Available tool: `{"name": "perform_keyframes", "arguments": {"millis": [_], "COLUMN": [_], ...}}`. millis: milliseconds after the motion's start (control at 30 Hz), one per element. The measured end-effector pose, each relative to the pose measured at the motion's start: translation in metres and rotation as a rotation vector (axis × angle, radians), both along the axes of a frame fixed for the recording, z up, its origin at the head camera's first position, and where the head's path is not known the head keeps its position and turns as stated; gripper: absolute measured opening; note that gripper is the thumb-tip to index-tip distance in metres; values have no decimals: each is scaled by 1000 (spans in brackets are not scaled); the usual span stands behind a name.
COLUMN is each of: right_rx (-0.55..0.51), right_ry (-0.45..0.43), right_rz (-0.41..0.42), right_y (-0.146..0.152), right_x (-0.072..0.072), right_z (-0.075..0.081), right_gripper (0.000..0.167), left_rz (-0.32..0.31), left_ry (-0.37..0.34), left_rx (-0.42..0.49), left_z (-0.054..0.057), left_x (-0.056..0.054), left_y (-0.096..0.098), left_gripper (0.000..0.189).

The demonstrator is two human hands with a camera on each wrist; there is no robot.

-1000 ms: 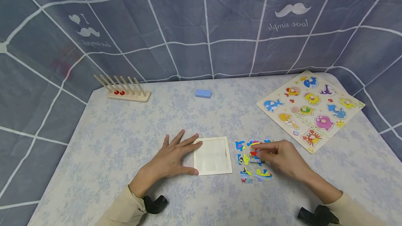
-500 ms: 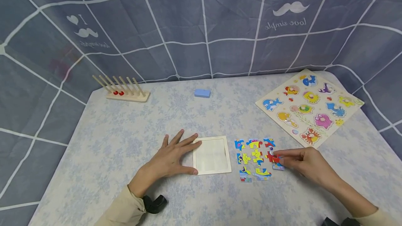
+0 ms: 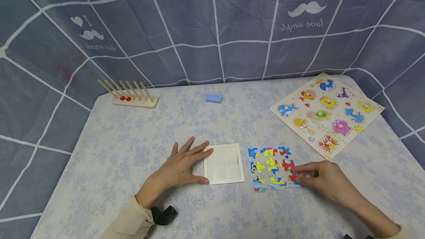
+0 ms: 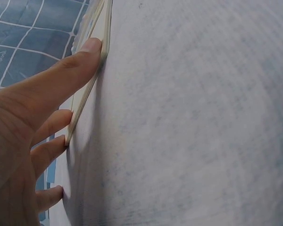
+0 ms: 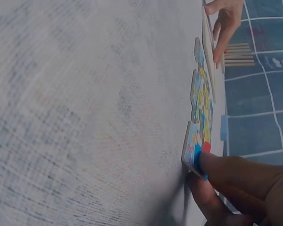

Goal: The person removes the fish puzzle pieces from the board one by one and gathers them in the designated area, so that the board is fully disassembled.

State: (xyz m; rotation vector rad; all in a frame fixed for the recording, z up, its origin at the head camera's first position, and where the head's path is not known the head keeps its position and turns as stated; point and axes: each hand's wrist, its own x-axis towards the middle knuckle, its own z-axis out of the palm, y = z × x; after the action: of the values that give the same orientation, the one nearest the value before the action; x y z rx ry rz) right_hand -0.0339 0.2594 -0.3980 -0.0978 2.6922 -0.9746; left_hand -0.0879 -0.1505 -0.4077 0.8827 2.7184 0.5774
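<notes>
My left hand (image 3: 177,169) lies with spread fingers at the left edge of a pale wooden puzzle frame (image 3: 241,165); the thumb and fingertips touch its rim, as the left wrist view also shows. My right hand (image 3: 327,180) pinches a red and blue jigsaw piece (image 5: 192,143) between thumb and fingers, at the lower right corner of a group of pieces. In the head view part of that piece (image 3: 294,185) is hidden by the fingertips. Rows of other jigsaw pieces (image 3: 272,165), yellow, blue and red, lie slightly apart to the frame's right.
A wooden board with sea-animal pieces (image 3: 327,113) lies at the back right. A small blue block (image 3: 214,98) sits at the back middle. At the back left stands a peg rack (image 3: 136,100) with two red beads. A grey checked curtain (image 3: 199,28) hangs behind the table.
My right hand has carried the piece from over the middle column to the right, then nearer to me, down to the group's lower right corner. The left hand has stayed in place.
</notes>
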Motion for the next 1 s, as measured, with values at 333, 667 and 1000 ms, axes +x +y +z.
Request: {"name": "perform_keyframes", "arguments": {"millis": [333,667,1000], "right_rx": [58,75,107], "right_ry": [65,168,166], "right_rz": [8,61,26], "right_y": [-5,-8,-13], "right_x": [2,0,0], "right_z": [2,-2,-3], "right_gripper": [18,18,17], "left_rz": [2,8,25], "left_ry": [-11,-16,-24], "left_rx": [8,13,-8], "left_z": [-2,-2,-1], "left_x": [-1,0,2], "left_y": [0,-1,0], "left_gripper": [89,88,91]}}
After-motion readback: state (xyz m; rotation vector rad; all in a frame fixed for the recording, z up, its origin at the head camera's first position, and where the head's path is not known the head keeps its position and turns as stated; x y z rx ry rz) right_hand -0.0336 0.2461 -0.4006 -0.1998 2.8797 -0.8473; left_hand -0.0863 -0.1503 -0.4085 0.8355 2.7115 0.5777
